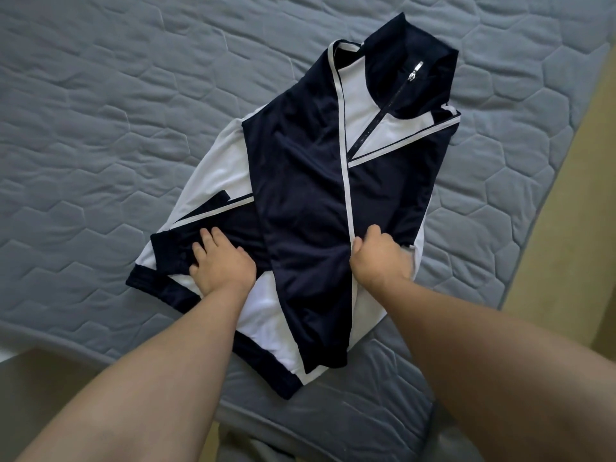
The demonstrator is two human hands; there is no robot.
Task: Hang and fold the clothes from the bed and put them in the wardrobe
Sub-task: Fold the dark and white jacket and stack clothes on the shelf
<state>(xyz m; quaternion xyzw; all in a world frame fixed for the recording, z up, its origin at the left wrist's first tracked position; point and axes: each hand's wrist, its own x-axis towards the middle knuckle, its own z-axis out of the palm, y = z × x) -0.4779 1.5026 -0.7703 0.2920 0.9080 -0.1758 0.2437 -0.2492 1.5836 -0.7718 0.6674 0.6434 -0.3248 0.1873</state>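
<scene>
Navy-and-white zip-up track jacket (300, 181) lies front up on the grey quilted mattress (100, 128). Its hem sits close to the near corner of the bed and its stand-up collar points toward the far side. Both sleeves are crossed over the chest, so I judge this to be the folding step, with the body not yet doubled over.

The left hand (220, 261) rests flat, fingers spread and fairly straight, on the dark ribbed cuff (173, 248). It is probably pinning that sleeve so it does not slide. The right hand (380, 258) is clenched on the white-piped edge of the upper sleeve (310, 295), pinching it where it crosses the middle, seemingly to pull it straight.

The hem nearly reaches the mattress's near edge and the right shoulder is near the right edge, so there is little spare surface on those sides. Bare mattress stretches toward the far and left edges, which gives room to fold the hem up toward the collar.
</scene>
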